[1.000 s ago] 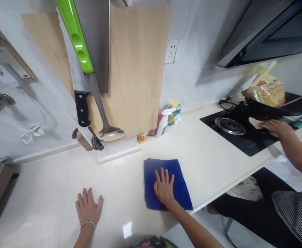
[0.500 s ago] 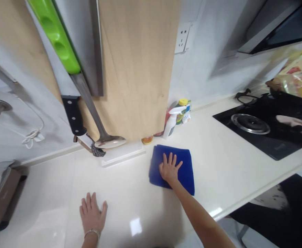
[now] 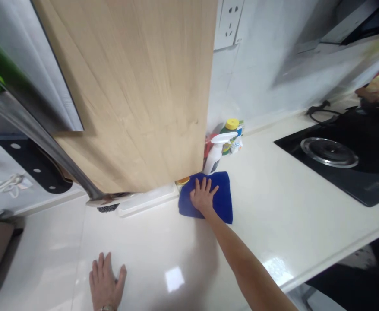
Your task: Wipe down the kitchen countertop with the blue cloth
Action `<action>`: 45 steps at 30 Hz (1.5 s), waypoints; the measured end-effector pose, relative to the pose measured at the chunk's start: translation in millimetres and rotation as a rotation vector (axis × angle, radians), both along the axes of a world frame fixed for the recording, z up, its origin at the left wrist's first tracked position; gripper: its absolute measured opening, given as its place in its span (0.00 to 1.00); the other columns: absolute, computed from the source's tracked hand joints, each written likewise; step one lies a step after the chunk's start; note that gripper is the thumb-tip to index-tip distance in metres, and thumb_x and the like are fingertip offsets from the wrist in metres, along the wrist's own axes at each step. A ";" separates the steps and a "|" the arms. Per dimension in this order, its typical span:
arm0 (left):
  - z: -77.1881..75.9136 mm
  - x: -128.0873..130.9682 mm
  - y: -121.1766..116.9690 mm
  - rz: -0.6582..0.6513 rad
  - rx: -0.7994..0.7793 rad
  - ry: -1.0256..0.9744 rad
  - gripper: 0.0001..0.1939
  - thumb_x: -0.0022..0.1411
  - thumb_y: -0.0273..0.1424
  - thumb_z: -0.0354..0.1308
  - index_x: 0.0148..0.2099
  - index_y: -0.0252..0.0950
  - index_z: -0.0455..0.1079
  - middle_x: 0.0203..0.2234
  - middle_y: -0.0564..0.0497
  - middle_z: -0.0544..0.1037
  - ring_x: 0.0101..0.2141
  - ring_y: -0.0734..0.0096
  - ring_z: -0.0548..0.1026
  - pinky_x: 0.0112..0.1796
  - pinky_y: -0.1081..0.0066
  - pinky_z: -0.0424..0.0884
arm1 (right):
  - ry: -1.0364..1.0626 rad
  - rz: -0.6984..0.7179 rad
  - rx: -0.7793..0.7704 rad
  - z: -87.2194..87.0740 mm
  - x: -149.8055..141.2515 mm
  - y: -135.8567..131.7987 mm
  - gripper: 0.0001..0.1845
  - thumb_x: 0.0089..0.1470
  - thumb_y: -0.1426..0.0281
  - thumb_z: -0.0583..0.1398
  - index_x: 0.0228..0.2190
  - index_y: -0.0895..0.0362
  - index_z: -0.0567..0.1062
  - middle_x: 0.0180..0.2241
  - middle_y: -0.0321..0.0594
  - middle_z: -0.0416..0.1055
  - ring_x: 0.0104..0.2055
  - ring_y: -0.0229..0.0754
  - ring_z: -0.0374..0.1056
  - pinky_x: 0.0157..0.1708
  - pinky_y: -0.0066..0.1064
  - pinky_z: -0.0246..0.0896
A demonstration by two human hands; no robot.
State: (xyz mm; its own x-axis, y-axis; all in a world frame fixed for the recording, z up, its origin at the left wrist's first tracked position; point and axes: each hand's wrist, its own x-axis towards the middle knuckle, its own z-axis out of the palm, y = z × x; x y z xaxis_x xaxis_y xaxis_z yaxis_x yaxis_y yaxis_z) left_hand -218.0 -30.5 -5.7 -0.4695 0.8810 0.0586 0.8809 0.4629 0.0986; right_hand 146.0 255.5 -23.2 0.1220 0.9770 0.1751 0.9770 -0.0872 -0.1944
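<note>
right hand (image 3: 203,198) has pushed blue cloth (image 3: 223,198) nearer the wall

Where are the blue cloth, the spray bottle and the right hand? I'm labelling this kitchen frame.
blue cloth (image 3: 223,201): head view, bare right part of the cloth.
spray bottle (image 3: 213,157): head view, white body.
right hand (image 3: 202,198): head view, back of the hand.

The right arm stretches far forward with the right hand (image 3: 203,197) pressed flat, palm down and fingers spread, while the left hand (image 3: 105,283) rests flat near the body, fingers slightly apart.
</note>
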 end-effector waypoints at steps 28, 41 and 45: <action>12.4 11.9 -1.7 -0.012 0.066 -0.037 0.39 0.65 0.47 0.41 0.69 0.25 0.56 0.70 0.35 0.53 0.70 0.44 0.42 0.66 0.47 0.42 | -0.042 0.411 0.050 -3.0 5.2 -238.5 0.36 0.61 0.61 0.53 0.68 0.50 0.52 0.71 0.47 0.45 0.73 0.61 0.37 0.67 0.66 0.31; 10.4 17.9 4.5 -0.070 0.128 -0.045 0.42 0.65 0.50 0.37 0.69 0.23 0.55 0.69 0.30 0.53 0.69 0.38 0.43 0.65 0.43 0.43 | -0.004 0.450 -0.071 16.7 119.1 -257.1 0.35 0.61 0.64 0.49 0.67 0.60 0.54 0.70 0.46 0.47 0.73 0.48 0.40 0.71 0.51 0.33; 11.9 20.5 2.1 -0.063 0.104 -0.037 0.40 0.67 0.48 0.38 0.70 0.23 0.54 0.69 0.31 0.52 0.70 0.42 0.41 0.66 0.45 0.41 | -0.082 0.414 -0.064 4.4 158.1 -241.3 0.34 0.62 0.64 0.48 0.67 0.59 0.53 0.71 0.45 0.47 0.73 0.46 0.40 0.71 0.51 0.33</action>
State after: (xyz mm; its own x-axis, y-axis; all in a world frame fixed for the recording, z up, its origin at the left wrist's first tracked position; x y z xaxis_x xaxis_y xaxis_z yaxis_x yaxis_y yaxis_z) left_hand -197.5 -28.3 6.2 -0.4172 0.8987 0.1352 0.9027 0.3926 0.1759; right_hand 304.1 14.3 -18.8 -0.2952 0.9496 0.1057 0.9440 0.3069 -0.1210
